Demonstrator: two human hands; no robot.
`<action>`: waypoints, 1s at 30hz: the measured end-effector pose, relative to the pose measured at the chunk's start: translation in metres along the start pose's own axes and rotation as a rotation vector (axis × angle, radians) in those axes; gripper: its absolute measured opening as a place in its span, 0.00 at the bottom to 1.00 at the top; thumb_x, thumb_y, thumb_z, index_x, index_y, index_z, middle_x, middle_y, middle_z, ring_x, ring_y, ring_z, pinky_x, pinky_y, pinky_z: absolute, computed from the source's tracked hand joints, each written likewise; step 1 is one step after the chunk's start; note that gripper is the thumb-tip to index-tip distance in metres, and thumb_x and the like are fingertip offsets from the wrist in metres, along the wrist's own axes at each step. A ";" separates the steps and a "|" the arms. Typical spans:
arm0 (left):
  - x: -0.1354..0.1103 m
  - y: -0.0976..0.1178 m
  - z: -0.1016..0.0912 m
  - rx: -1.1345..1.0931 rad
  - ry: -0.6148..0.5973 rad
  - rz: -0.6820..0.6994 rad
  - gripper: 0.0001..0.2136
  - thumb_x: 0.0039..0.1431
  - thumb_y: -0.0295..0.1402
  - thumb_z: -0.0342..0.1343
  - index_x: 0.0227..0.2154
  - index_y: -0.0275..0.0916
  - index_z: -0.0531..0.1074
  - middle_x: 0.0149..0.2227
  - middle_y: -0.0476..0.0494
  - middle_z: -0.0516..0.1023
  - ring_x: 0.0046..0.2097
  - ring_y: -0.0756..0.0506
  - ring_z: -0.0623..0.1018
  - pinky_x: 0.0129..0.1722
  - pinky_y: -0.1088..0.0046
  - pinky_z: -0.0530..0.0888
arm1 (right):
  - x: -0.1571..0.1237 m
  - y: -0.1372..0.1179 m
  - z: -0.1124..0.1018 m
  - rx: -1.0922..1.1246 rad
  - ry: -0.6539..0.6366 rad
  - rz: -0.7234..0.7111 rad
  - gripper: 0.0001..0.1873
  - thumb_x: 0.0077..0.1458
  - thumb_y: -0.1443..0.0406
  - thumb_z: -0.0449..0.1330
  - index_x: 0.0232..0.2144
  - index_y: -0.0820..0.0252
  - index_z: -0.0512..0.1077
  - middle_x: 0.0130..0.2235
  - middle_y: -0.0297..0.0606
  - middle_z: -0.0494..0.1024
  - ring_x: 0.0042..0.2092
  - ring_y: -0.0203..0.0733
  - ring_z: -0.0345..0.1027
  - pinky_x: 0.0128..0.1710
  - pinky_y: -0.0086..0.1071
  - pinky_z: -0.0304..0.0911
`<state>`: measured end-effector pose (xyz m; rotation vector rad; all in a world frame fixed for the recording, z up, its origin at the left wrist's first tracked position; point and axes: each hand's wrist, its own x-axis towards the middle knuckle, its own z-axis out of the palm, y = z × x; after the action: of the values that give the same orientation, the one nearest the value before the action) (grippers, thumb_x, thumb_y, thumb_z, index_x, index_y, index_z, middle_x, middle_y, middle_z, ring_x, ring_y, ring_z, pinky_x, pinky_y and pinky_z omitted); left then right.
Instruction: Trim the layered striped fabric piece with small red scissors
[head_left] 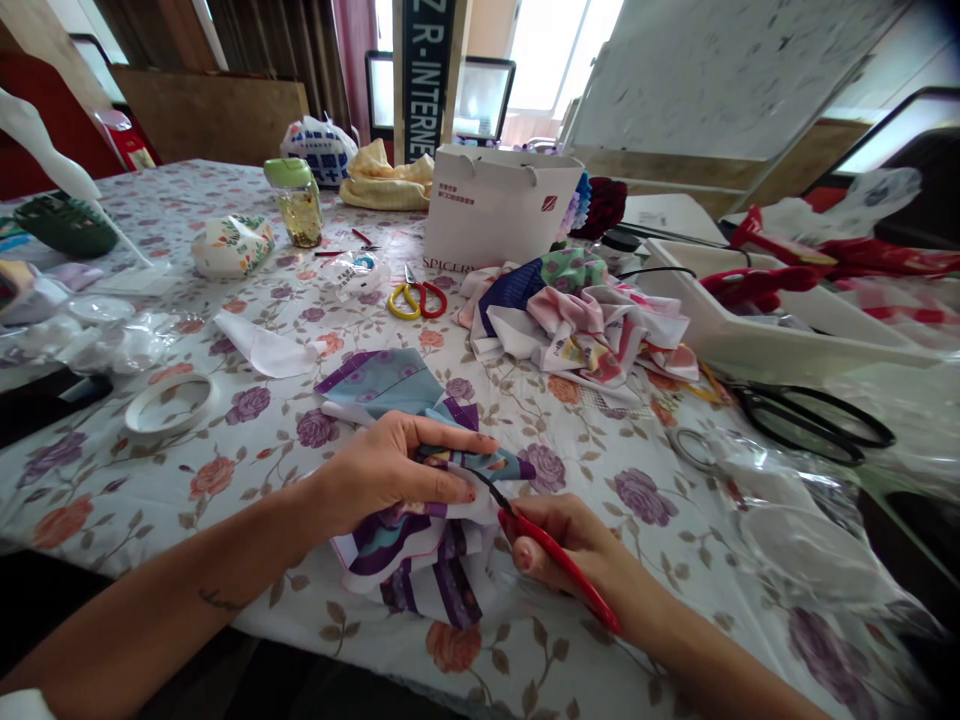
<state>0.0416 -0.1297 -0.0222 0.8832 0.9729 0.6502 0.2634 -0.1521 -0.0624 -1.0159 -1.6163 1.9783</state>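
Closely together, the left hand (394,475) is clamping a bunched purple-and-teal printed fabric (427,560) above a floral tablecloth (600,620), while the right hand (559,540) is gripping red-handled scissors (570,575), their thin dark blades (487,483) reaching the fabric's edge.

Well beyond the left hand (390,470) and right hand (570,540), a white paper bag (495,210) bore "SPICER" along its lower edge, plus small red characters too tiny to read. Behind it, a dark upright sign (425,80) read "Z R-INTERNE" in pale letters.
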 end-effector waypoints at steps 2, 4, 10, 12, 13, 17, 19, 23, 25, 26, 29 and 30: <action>0.000 0.000 0.000 0.011 0.001 0.001 0.18 0.43 0.23 0.69 0.40 0.42 0.83 0.24 0.51 0.78 0.22 0.57 0.67 0.23 0.84 0.64 | -0.001 0.000 0.000 -0.005 -0.005 0.003 0.30 0.52 0.43 0.62 0.20 0.59 0.58 0.19 0.23 0.50 0.21 0.28 0.38 0.19 0.29 0.34; -0.001 -0.001 -0.001 0.033 0.004 0.003 0.18 0.43 0.24 0.70 0.40 0.42 0.83 0.24 0.51 0.78 0.22 0.57 0.67 0.23 0.83 0.64 | 0.000 0.000 0.000 -0.004 -0.011 0.003 0.29 0.53 0.43 0.62 0.20 0.59 0.58 0.19 0.23 0.50 0.21 0.28 0.38 0.19 0.29 0.34; 0.000 -0.002 0.000 0.018 0.014 0.005 0.17 0.42 0.23 0.70 0.39 0.43 0.83 0.27 0.50 0.80 0.23 0.57 0.69 0.25 0.83 0.66 | 0.002 0.000 0.000 -0.004 -0.007 -0.011 0.28 0.54 0.46 0.62 0.20 0.59 0.57 0.19 0.23 0.50 0.21 0.28 0.38 0.19 0.29 0.35; 0.000 -0.002 0.000 0.014 0.008 0.007 0.17 0.43 0.23 0.70 0.39 0.43 0.83 0.27 0.50 0.80 0.24 0.57 0.70 0.26 0.83 0.67 | 0.002 -0.001 0.000 -0.005 -0.006 -0.011 0.28 0.55 0.46 0.62 0.20 0.59 0.57 0.19 0.23 0.50 0.21 0.29 0.38 0.19 0.29 0.35; 0.000 -0.001 0.000 0.014 0.004 0.009 0.18 0.43 0.23 0.70 0.39 0.43 0.83 0.27 0.49 0.80 0.24 0.56 0.71 0.26 0.83 0.67 | 0.002 -0.001 0.001 -0.004 -0.005 -0.009 0.28 0.54 0.46 0.62 0.20 0.59 0.57 0.19 0.23 0.50 0.21 0.29 0.38 0.19 0.29 0.35; -0.001 -0.001 -0.001 0.031 0.002 0.008 0.18 0.44 0.24 0.69 0.41 0.42 0.83 0.25 0.50 0.79 0.22 0.57 0.69 0.25 0.83 0.66 | 0.003 -0.003 0.002 -0.012 0.005 0.000 0.28 0.53 0.45 0.62 0.20 0.58 0.57 0.19 0.23 0.50 0.21 0.29 0.38 0.19 0.29 0.36; -0.001 -0.001 -0.001 0.045 0.004 0.013 0.19 0.44 0.25 0.70 0.42 0.43 0.82 0.26 0.50 0.79 0.23 0.56 0.69 0.25 0.82 0.66 | 0.003 -0.005 0.003 -0.015 0.011 0.002 0.29 0.52 0.44 0.63 0.20 0.58 0.57 0.19 0.23 0.50 0.21 0.29 0.38 0.20 0.28 0.36; -0.001 -0.003 -0.003 0.049 -0.005 0.034 0.20 0.43 0.28 0.71 0.43 0.42 0.82 0.30 0.47 0.80 0.28 0.53 0.74 0.29 0.79 0.69 | 0.003 -0.006 0.005 0.002 0.017 0.016 0.29 0.50 0.44 0.64 0.19 0.58 0.57 0.18 0.23 0.50 0.21 0.29 0.37 0.19 0.28 0.37; -0.001 -0.003 -0.003 0.057 -0.006 0.035 0.20 0.43 0.28 0.70 0.44 0.41 0.82 0.30 0.47 0.80 0.28 0.52 0.74 0.30 0.78 0.70 | 0.003 -0.007 0.005 0.006 0.015 0.014 0.29 0.50 0.44 0.64 0.19 0.58 0.58 0.18 0.23 0.50 0.21 0.29 0.37 0.19 0.27 0.37; -0.001 -0.002 -0.003 0.062 -0.005 0.036 0.21 0.43 0.28 0.70 0.44 0.41 0.81 0.30 0.47 0.80 0.28 0.52 0.74 0.29 0.78 0.70 | 0.003 -0.007 0.005 0.004 0.016 0.012 0.29 0.50 0.44 0.64 0.19 0.58 0.58 0.19 0.23 0.50 0.21 0.29 0.37 0.19 0.27 0.37; -0.002 -0.001 -0.002 0.084 -0.003 0.049 0.22 0.43 0.29 0.70 0.45 0.40 0.81 0.28 0.47 0.79 0.27 0.52 0.73 0.27 0.78 0.68 | 0.003 -0.007 0.005 -0.010 0.026 0.015 0.29 0.50 0.44 0.64 0.19 0.58 0.57 0.19 0.23 0.50 0.21 0.29 0.38 0.19 0.28 0.37; -0.003 0.000 -0.002 0.094 -0.002 0.057 0.22 0.42 0.29 0.71 0.45 0.40 0.81 0.28 0.47 0.78 0.26 0.52 0.72 0.25 0.78 0.67 | 0.003 -0.007 0.005 -0.013 0.031 0.018 0.29 0.50 0.44 0.64 0.19 0.58 0.57 0.19 0.23 0.50 0.21 0.29 0.38 0.19 0.28 0.37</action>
<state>0.0388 -0.1314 -0.0220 0.9974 0.9856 0.6553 0.2561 -0.1516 -0.0562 -1.0647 -1.6112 1.9560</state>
